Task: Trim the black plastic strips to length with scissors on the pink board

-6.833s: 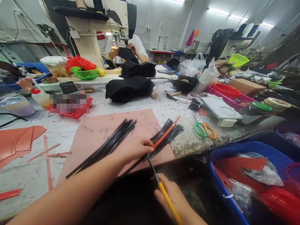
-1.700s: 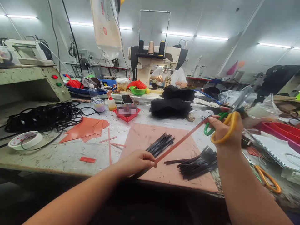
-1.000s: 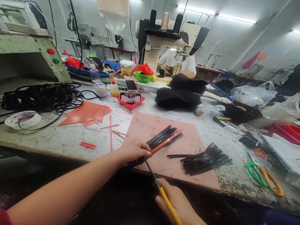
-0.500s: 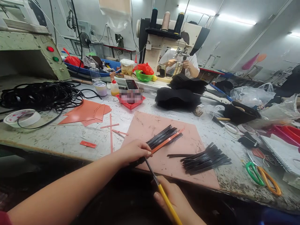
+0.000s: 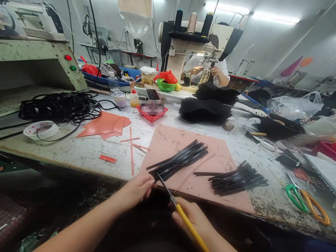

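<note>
Yellow-handled scissors (image 5: 190,225) are in my right hand (image 5: 199,220), with the thumb showing beside the handle. Their slim metal blade reaches up and left to the near end of a bundle of black strips (image 5: 183,157). At that same end my left hand (image 5: 140,187) is closed, its fingertips pinched on dark strip ends; how many it grips is hidden. The bundle lies slantwise on a pink cutting mat (image 5: 162,140). Right of it, a second pile of black strips (image 5: 238,178) is fanned out. Between them runs a thin pinkish line, perhaps a strip.
Orange sheet pieces (image 5: 105,124), a tape roll (image 5: 40,130) and coiled black cord (image 5: 57,106) lie to the left. Black stacked pieces (image 5: 204,110) sit behind the mat. Green-and-orange scissors (image 5: 301,199) are at right. Across the table, a person (image 5: 194,68) works at a sewing machine (image 5: 173,52).
My left hand has moved down and left, off the orange strip it was holding across the bundle. That strip no longer lies over the black strips. The view has shifted slightly left.
</note>
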Motion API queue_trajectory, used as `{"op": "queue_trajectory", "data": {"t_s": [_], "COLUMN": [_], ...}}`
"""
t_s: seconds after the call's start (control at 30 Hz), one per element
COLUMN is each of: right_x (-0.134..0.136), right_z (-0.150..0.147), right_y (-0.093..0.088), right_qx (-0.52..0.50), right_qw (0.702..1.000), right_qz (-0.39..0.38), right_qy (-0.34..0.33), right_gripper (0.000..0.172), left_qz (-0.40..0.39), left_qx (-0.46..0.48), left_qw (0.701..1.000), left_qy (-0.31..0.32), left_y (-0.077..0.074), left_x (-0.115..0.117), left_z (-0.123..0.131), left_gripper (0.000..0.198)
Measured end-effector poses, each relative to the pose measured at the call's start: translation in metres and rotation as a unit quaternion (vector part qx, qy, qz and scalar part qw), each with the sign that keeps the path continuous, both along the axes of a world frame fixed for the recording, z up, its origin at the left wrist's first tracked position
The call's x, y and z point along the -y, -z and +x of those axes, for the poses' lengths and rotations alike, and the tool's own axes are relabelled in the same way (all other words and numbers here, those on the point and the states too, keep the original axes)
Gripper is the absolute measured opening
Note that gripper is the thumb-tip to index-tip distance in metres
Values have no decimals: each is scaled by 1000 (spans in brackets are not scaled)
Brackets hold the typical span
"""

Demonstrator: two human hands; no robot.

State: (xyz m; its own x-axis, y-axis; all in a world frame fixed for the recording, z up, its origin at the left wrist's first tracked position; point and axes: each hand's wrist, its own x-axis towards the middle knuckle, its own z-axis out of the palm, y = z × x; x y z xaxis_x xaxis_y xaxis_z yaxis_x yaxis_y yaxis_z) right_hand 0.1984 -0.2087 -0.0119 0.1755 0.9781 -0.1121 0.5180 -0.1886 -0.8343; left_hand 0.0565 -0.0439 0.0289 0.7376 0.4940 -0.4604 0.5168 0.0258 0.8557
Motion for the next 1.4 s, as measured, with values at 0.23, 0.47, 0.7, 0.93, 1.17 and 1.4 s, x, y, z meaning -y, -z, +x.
{"op": "queue_trajectory", "data": {"t_s": [0.23, 0.47, 0.7, 0.93, 1.17, 1.4], "right_x": [-2, 5, -12, -37, -42, -49], "right_z": [-11, 0, 20, 18, 21, 14], "right_y": [2, -33, -26, -2, -9, -7], "right_qx": [15, 75, 326, 450, 438, 434], "right_qw": [1000, 997, 928, 844, 842, 825], "right_qz": [-3, 14, 177, 283, 303, 348], "right_qy": [-7, -4, -36, -76, -83, -102], "right_gripper": [46, 32, 38, 34, 26, 24], "left_qz": [10, -5, -66, -59, -41, -38], "left_qx": [20, 30, 69, 80, 102, 105], "left_qw": [998, 993, 968, 953, 952, 944], "left_qy": [-55, -110, -233, -286, -285, -309], "left_y": [14, 20, 23, 14, 11, 11], "left_x": [8, 6, 6, 9, 13, 11], "left_z": [-8, -24, -40, -41, -32, -33], "left_gripper": [35, 37, 39, 38, 36, 38]}}
